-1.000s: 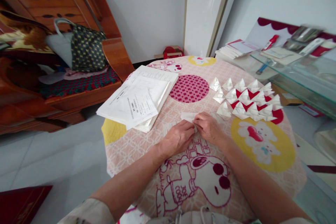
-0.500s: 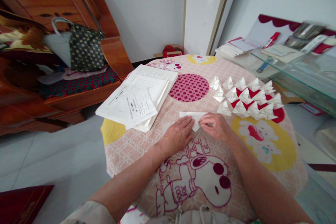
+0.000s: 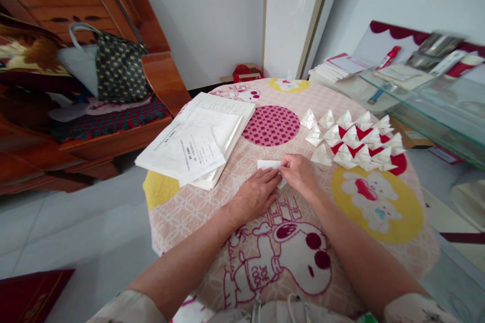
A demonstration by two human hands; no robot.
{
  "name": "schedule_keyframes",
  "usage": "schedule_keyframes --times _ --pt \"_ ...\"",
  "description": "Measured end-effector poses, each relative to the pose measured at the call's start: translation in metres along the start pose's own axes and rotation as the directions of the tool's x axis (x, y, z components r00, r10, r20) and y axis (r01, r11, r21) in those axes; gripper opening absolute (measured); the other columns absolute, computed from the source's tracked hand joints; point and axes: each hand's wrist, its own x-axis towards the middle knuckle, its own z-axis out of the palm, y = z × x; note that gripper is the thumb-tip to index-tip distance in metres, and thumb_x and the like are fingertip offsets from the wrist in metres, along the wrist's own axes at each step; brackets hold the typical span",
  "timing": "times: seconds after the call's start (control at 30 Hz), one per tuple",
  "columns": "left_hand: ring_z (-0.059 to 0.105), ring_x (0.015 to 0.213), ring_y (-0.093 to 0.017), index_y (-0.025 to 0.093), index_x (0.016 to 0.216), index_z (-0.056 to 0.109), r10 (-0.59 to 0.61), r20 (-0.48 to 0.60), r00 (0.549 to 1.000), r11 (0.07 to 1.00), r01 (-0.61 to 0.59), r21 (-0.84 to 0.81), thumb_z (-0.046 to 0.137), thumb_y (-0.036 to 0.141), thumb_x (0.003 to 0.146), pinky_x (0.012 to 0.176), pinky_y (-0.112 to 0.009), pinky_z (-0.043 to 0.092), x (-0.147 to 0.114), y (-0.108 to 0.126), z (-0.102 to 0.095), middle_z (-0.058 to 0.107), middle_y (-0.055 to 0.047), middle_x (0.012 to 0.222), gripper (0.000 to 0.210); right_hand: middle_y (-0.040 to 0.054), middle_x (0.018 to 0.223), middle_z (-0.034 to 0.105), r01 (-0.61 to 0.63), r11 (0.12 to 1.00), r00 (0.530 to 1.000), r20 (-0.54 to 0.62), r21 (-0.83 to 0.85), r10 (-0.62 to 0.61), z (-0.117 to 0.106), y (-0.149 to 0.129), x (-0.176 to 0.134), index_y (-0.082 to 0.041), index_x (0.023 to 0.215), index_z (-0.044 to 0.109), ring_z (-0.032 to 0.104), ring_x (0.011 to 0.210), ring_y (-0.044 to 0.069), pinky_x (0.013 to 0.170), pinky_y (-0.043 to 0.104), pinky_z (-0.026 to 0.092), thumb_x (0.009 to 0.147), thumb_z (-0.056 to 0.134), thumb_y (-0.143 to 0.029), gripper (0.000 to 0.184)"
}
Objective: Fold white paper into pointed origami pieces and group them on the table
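Observation:
A small folded white paper [image 3: 268, 164] lies on the patterned tablecloth in front of me, partly hidden under both hands. My left hand [image 3: 259, 189] rests flat on its lower part, fingers stretched out. With closed fingers, my right hand [image 3: 297, 174] pinches the paper near its upper middle, close beside the left fingertips. Several folded paper pieces [image 3: 351, 136] with pointed tips stand in rows to the right of my hands. Left of my hands is a stack of printed paper sheets [image 3: 204, 136].
The round table has a pink cloth [image 3: 189, 222] with cartoon figures. A glass shelf [image 3: 428, 96] with a metal pot [image 3: 441, 43] and a red marker [image 3: 389, 56] stands at right. A wooden bench [image 3: 162, 81] holds a patterned bag [image 3: 119, 68] at left.
My right hand has moved left along the paper's upper edge, up to the left fingertips, and its fingers are closed tighter. My left hand stays nearly in place.

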Motion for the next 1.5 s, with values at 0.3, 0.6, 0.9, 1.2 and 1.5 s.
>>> schedule_keyframes --times 0.3,0.6,0.9,1.2,1.5 --pt "0.051 0.136 -0.029 0.013 0.133 0.056 -0.005 -0.024 1.0 1.0 0.006 0.005 0.056 0.025 0.094 0.114 -0.051 0.042 -0.004 -0.004 0.005 0.058 -0.018 0.141 0.041 0.0023 0.055 0.064 -0.041 0.997 0.998 -0.05 0.063 0.045 -0.007 0.023 0.008 -0.02 0.056 0.067 0.056 0.054 0.015 0.049 0.025 0.033 0.064 0.061 -0.014 0.011" --pt "0.054 0.132 -0.028 0.013 0.13 0.057 0.003 -0.047 0.999 1.0 -0.002 0.028 0.058 0.025 0.093 0.113 -0.048 0.044 -0.005 -0.003 0.004 0.059 -0.017 0.139 0.039 -0.0007 0.043 0.056 -0.185 0.957 0.982 0.002 0.222 0.189 -0.021 0.038 -0.001 -0.019 0.059 0.061 0.054 0.043 0.015 0.047 0.025 0.037 0.064 0.055 -0.01 0.013" --pt "0.056 0.129 -0.03 0.011 0.129 0.059 -0.004 -0.042 0.999 1.0 0.005 0.024 0.063 0.024 0.09 0.111 -0.046 0.046 -0.003 0.0 0.001 0.061 -0.016 0.137 0.041 0.0018 0.06 0.066 0.192 0.932 0.981 -0.023 0.308 -0.194 -0.002 0.015 -0.007 -0.018 0.065 0.063 0.058 0.057 0.014 0.055 0.024 0.038 0.075 0.06 -0.016 0.011" --pt "0.067 0.092 -0.021 0.015 0.087 0.071 -0.366 -0.183 0.913 0.928 0.374 0.01 0.051 0.022 0.095 0.089 -0.035 0.055 -0.004 -0.037 -0.012 0.071 -0.009 0.091 0.023 -0.0007 0.054 0.063 0.002 0.942 0.999 0.049 0.335 -0.02 -0.006 0.028 -0.001 -0.019 0.062 0.064 0.057 0.052 0.014 0.05 0.024 0.038 0.067 0.058 -0.013 0.01" --pt "0.065 0.103 -0.023 0.018 0.109 0.07 -0.297 -0.077 0.952 0.955 0.295 -0.04 0.067 0.026 0.086 0.096 -0.037 0.051 0.042 -0.04 -0.014 0.072 -0.007 0.105 0.026 -0.0001 0.056 0.062 0.031 0.945 0.998 0.033 0.326 -0.044 -0.006 0.029 -0.002 -0.019 0.062 0.062 0.056 0.054 0.014 0.051 0.024 0.036 0.067 0.057 -0.017 0.007"
